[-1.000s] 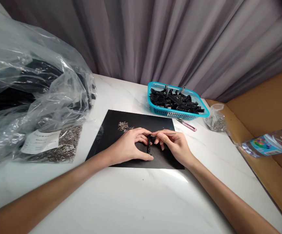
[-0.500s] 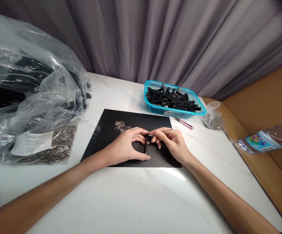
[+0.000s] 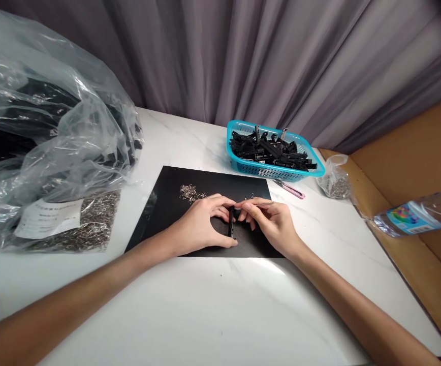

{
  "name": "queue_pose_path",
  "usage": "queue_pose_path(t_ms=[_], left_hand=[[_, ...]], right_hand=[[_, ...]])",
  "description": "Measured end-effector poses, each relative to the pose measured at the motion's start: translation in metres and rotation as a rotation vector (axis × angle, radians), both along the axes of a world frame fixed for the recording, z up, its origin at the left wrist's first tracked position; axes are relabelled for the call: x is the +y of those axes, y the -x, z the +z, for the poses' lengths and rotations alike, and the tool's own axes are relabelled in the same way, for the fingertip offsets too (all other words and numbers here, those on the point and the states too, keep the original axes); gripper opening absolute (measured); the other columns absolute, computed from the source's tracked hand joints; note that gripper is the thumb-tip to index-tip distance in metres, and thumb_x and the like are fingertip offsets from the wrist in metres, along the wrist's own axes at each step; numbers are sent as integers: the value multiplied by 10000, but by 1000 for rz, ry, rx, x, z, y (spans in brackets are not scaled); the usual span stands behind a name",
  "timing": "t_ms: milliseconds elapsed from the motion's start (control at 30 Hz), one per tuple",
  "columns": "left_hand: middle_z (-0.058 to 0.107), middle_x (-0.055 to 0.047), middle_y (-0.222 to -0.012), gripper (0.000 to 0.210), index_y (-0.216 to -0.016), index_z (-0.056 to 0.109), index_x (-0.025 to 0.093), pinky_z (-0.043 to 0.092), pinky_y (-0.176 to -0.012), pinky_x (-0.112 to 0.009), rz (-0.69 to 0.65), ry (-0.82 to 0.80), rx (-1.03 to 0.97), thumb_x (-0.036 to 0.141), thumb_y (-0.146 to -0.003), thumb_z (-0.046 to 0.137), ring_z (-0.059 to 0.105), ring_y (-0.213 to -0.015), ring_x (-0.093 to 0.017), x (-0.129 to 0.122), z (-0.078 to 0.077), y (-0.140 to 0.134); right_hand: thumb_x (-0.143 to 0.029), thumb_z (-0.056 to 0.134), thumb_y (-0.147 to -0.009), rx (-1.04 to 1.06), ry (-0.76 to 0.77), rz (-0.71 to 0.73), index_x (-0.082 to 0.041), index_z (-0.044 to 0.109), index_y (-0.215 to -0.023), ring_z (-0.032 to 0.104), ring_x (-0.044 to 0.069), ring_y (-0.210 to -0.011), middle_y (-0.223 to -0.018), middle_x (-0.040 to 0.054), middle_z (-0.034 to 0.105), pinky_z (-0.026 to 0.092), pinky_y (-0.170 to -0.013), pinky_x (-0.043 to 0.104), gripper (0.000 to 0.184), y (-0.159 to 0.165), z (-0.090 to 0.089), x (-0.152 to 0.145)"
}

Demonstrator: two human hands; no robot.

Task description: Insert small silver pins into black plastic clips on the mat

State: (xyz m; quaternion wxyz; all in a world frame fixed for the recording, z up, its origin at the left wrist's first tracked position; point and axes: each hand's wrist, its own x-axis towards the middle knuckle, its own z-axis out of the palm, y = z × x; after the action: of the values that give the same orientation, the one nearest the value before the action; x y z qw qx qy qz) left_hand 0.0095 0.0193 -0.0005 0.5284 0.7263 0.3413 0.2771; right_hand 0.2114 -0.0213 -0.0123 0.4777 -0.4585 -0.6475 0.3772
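My left hand [image 3: 201, 223] is closed on a narrow black plastic piece [image 3: 231, 226], its ends held between the thumb and the fingers. Over the black mat [image 3: 150, 203] the piece points away from me. At its far end, my right hand [image 3: 276, 221] pinches a thin metal tool [image 3: 263, 204] that looks like tweezers; its tip is too small to make out. A small pile of metal springs or pins [image 3: 190, 192] lies on the mat beyond my left hand. A few more small metal bits [image 3: 251, 195] lie behind my right hand.
A blue basket [image 3: 274, 173] full of black plastic pieces stands at the back, a pink-handled cutter [image 3: 291, 190] before it. Right are a small bag of metal parts [image 3: 337, 184] and a plastic bottle [image 3: 414, 218]. Large clear bags [image 3: 91, 127] and a labelled bag of metal parts [image 3: 94, 223] fill the left.
Both hands and the black piece have shifted slightly right in the view. The thin metal tool shows more clearly above my right hand. The grips are the same.
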Motion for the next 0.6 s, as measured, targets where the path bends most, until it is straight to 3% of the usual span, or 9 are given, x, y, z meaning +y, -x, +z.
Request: queue_pose_path(t_ms=[167,433,600], left_hand=[[674,-51,-1074,612,-1112,679,168,607,-969,-457,1,-38,-8,164,-549,921,718,-960,-230,-1,-3,1],[658,-43,-1142,585,-1161,587,212,594,-989,-413,-24,-195,5,187,-661,891,702,-1016,-203,-3,-1,8],[625,-30,-1159,607,-1248,547,241,598,-960,-364,-40,-320,-1,177,-726,849,690,-1034,-184,-5,-4,10]], right_hand=[[-358,597,-1016,-19,-11,9,-157,767,-824,571,96,-591,-813,46,716,484,-544,233,326,1,0,0],[-399,544,-1044,68,-35,-71,-180,736,-1042,582,113,-599,-812,19,679,493,-556,258,291,2,3,-4],[-345,422,-1092,-173,-180,-155,-190,682,-937,555,141,-655,-722,0,567,476,-664,303,341,2,3,-8]])
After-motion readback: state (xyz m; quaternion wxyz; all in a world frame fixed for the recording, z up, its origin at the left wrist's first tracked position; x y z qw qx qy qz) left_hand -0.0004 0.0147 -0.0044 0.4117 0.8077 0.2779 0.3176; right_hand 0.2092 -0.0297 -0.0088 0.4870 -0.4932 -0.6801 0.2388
